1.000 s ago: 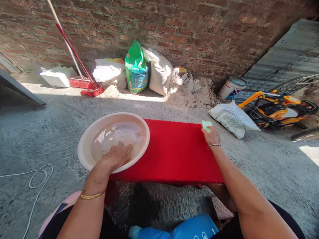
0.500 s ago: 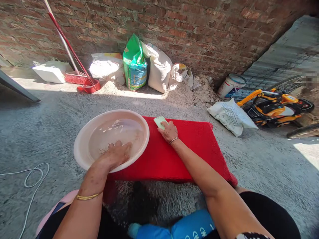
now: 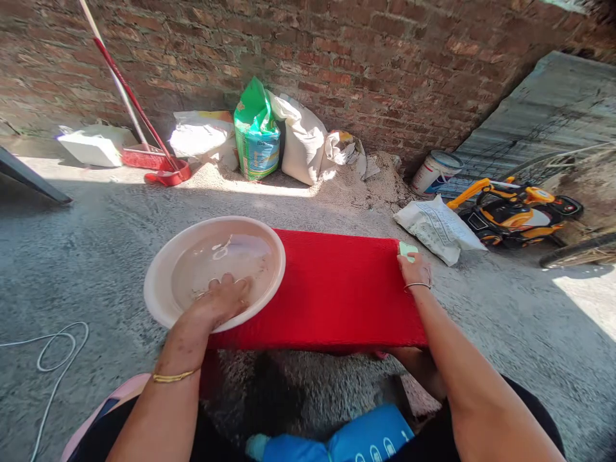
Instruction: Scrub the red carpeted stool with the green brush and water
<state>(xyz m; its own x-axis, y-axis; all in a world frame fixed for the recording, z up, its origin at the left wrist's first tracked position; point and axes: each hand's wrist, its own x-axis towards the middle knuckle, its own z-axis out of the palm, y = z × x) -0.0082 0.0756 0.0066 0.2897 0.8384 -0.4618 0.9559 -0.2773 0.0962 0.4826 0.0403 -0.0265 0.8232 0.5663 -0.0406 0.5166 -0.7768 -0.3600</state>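
Observation:
A pink-white basin (image 3: 161, 308) of water stands over the left end of a bench covered in red plush cloth (image 3: 337, 289). Inside it, my left hand (image 3: 226, 301) dips its spread fingers into the water near the front rim. Loose bits float or lie in the water. At the far right corner of the red cloth, my right hand (image 3: 416, 269) grips a flat, pale green rectangular thing (image 3: 409, 250); its underside is hidden, so I cannot make out its exact kind.
A blue printed item (image 3: 356, 436) lies below the bench between my legs. Rightward are a white sack (image 3: 440, 228), a toy excavator (image 3: 514, 218) and a bucket (image 3: 436, 172). Along the brick wall stand a green bag (image 3: 257, 135) and a red dustpan (image 3: 168, 173). A cable (image 3: 62, 350) lies left.
My right hand has moved right across the red cloth with the pale green thing, from near the basin to the far right corner. My left hand stays in the basin.

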